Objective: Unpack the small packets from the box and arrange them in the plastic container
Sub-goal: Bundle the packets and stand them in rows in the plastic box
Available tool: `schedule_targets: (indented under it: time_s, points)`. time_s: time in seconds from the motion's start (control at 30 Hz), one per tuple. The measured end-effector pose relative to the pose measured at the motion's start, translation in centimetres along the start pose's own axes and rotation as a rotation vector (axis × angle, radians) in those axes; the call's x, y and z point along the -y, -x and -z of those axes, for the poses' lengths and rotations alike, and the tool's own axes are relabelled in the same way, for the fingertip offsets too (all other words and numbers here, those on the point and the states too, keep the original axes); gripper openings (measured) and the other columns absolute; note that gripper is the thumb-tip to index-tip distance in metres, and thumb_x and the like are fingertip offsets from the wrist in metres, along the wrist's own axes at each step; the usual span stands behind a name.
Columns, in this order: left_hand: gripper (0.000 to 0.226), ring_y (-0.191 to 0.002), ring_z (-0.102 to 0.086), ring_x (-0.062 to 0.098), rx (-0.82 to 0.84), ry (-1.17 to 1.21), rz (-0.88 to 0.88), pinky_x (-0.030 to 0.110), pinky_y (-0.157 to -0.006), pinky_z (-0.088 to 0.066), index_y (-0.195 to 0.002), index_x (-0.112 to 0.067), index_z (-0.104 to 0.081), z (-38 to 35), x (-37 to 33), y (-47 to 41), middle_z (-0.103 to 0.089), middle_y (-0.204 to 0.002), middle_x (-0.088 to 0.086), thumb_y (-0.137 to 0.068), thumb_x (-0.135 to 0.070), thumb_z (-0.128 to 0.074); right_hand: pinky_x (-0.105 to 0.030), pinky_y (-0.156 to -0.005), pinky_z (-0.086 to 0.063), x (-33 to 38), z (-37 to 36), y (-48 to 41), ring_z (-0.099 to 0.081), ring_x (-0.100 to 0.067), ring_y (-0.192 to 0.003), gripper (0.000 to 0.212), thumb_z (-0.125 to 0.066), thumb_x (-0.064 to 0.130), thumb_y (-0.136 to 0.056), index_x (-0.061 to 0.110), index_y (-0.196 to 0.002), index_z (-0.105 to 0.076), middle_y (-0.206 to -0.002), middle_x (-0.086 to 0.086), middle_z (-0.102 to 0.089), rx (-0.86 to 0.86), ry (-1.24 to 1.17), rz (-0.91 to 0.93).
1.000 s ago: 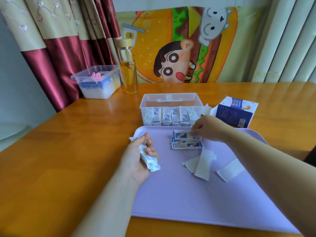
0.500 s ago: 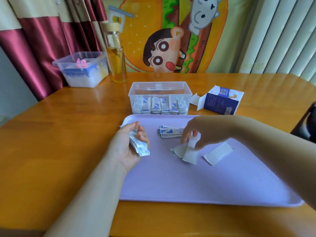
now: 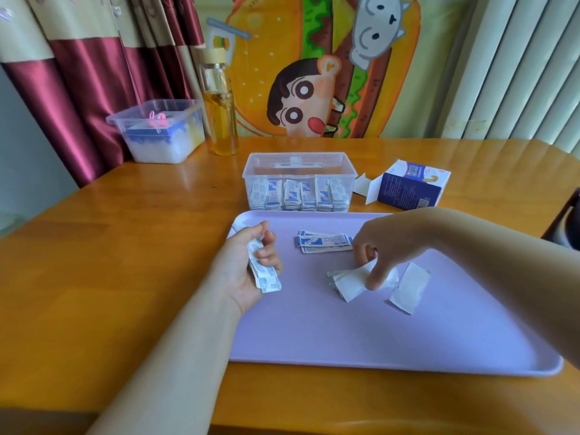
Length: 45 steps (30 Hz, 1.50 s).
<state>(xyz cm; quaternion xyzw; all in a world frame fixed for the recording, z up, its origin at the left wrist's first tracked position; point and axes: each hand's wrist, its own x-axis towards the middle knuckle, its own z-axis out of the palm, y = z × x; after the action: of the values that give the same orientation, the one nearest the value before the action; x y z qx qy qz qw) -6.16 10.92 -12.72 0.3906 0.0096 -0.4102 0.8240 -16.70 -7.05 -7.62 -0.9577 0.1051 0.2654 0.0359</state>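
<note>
Shifting our right hand (image 3: 392,246) off the blue-printed stack (image 3: 323,243) a sec ago, we've now got it on the white face-down packets (image 3: 348,282) on the tray (image 3: 345,340), fingers curled and thumb pinching them. So we're still gathering, w/ nothing new in the plastic container (image 3: 299,158) yet. Left hand (image 3: 244,271) is curled round a bundle of packets (image 3: 265,276). Box (image 3: 411,189) lies open, just right of the container.

Left hand (image 3: 248,268) grips a stack of packets (image 3: 263,271). Right hand (image 3: 386,246) pinches white packets (image 3: 351,281) on lilac tray (image 3: 314,334); plastic container (image 3: 299,186) behind it holds upright packets.
</note>
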Motion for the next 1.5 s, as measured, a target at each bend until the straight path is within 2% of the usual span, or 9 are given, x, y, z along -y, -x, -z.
schedule_targets:
  time_s: [0.3,0.53,0.67,0.8,0.97,1.1,1.2,1.4,1.5]
  points:
    - [0.014,-0.035,-0.030,0.003,0.010,-0.088,0.007,0.013,-0.035,-0.027,-0.102,-0.016,-0.046,-0.2,0.1,0.3,-0.049,-0.064,-0.005,-0.091,-0.015,-0.053,-0.024,-0.079,-0.043,-0.6,-0.2,0.2,-0.056,-0.010,-0.089,0.017,-0.065,0.051,-0.080,0.037,-0.081,-0.054,-0.088,0.018,-0.057,-0.075,-0.086,0.034]
    - [0.025,-0.038,-0.028,0.004,0.103,-0.169,0.088,0.013,-0.039,-0.026,-0.097,-0.018,-0.055,-0.5,0.3,1.1,-0.057,-0.071,0.000,-0.082,-0.036,-0.063,-0.017,-0.069,-0.047,0.7,-1.3,-0.1,-0.061,-0.009,-0.078,0.030,-0.067,0.019,-0.076,0.001,-0.100,-0.067,-0.084,0.000,-0.067,-0.163,-1.237,0.241]
    - [0.029,-0.042,-0.031,0.003,0.192,-0.370,0.002,0.013,-0.040,-0.026,-0.094,-0.015,-0.064,-0.9,0.6,1.5,-0.056,-0.071,-0.005,-0.070,-0.029,-0.068,-0.017,-0.064,-0.048,2.8,-2.6,-1.0,-0.061,-0.010,-0.072,0.010,-0.062,0.014,-0.084,0.006,-0.090,-0.063,-0.078,-0.001,-0.066,-0.176,-1.464,0.295]
    - [0.011,-0.043,-0.035,0.003,0.136,-0.509,-0.102,0.014,-0.040,-0.026,-0.086,-0.011,-0.062,-0.5,0.8,1.2,-0.040,-0.052,-0.006,-0.077,-0.016,-0.067,-0.035,-0.095,-0.050,3.7,-3.3,-1.7,-0.065,-0.024,-0.104,0.031,-0.062,0.020,-0.084,-0.001,-0.107,-0.064,-0.107,-0.012,-0.071,-0.235,-1.489,0.297]
    - [0.018,-0.041,-0.035,0.002,0.091,-0.413,-0.234,0.012,-0.039,-0.024,-0.079,-0.017,-0.058,-0.6,0.5,1.3,-0.051,-0.068,-0.005,-0.086,0.000,-0.059,-0.023,-0.085,-0.051,3.5,-2.9,-1.1,-0.067,-0.016,-0.092,0.016,-0.057,0.016,-0.090,0.012,-0.096,-0.071,-0.097,-0.005,-0.072,-0.473,-1.483,0.274]
    - [0.026,-0.043,-0.032,0.002,0.084,-0.490,-0.329,0.013,-0.042,-0.023,-0.073,-0.018,-0.061,-0.7,0.5,1.4,-0.051,-0.077,-0.002,-0.086,0.004,-0.056,-0.025,-0.093,-0.045,3.2,-2.6,-0.3,-0.057,-0.009,-0.110,0.036,-0.062,0.007,-0.088,0.042,-0.085,-0.072,-0.116,0.012,-0.061,-0.881,-1.022,0.209]
    - [0.047,-0.045,-0.028,0.004,0.095,-0.563,-0.347,0.016,-0.044,-0.022,-0.061,-0.022,-0.067,-0.5,0.7,1.3,-0.048,-0.075,-0.001,-0.088,0.011,-0.045,-0.003,-0.093,-0.030,3.5,-2.8,0.1,-0.036,0.000,-0.120,0.054,-0.061,-0.001,-0.086,0.052,-0.081,-0.066,-0.128,0.017,-0.043,-1.069,-0.731,0.207]
    - [0.051,-0.041,-0.030,0.006,0.099,-0.534,-0.329,0.017,-0.042,-0.023,-0.054,-0.023,-0.073,-1.0,0.5,1.7,-0.066,-0.069,-0.001,-0.090,-0.001,-0.044,-0.030,-0.107,-0.034,3.8,-3.6,0.1,-0.022,0.000,-0.138,0.045,-0.058,-0.004,-0.088,0.039,-0.086,-0.070,-0.152,0.013,-0.022,-1.128,-0.796,0.214]
    - [0.034,-0.046,-0.031,0.006,0.091,-0.630,-0.366,0.016,-0.043,-0.024,-0.066,-0.020,-0.074,-0.8,0.7,1.7,-0.054,-0.068,0.001,-0.090,-0.006,-0.055,-0.025,-0.107,-0.032,4.1,-3.6,0.4,-0.018,0.005,-0.135,0.053,-0.052,-0.009,-0.089,0.042,-0.087,-0.067,-0.156,0.011,-0.012,-1.093,-0.834,0.187]
